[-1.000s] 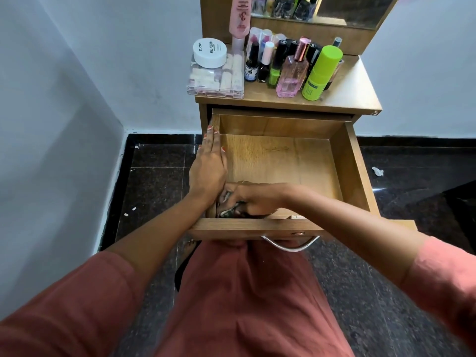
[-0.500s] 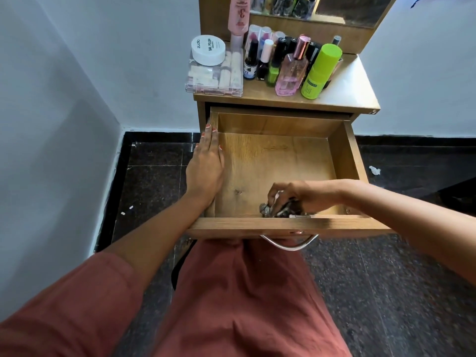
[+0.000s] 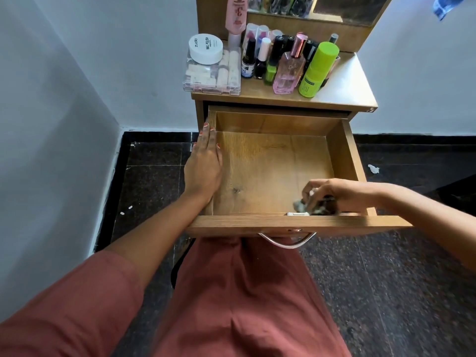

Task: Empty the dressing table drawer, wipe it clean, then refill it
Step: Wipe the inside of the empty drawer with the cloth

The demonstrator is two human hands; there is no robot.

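Entry, standing beside the person, who faces the table.

The light-brown wooden drawer of the dressing table stands pulled far out toward the person. Its curved silver metal handle hangs above a lap in a rust-red garment. The drawer's wood-grain floor shows across most of its area.

Left hand: lies flat along the top edge of the drawer's left wall. The fingers are straight and close together, pointing toward the table, and it holds nothing. The nails are painted orange-red.

Right hand: inside the drawer at the near right corner, with the fingers curled down round a crumpled grey-and-white rag. The rag sits low against the drawer floor, just beside the front panel. This area is blurred, so the rag's outline cannot be told exactly.

A small white fitting sits on the inner face of the front panel, just beside the rag.

Table top, left to right:
- A clear plastic box of pale pieces with a round white jar on its lid.
- A tall pink tube standing behind the box.
- A row of small nail-polish bottles.
- A pink glass perfume bottle.
- A lime-green cylindrical bottle.

Floor: dark speckled stone tiles. A small white crumpled scrap lies to the right of the drawer, apart from it.
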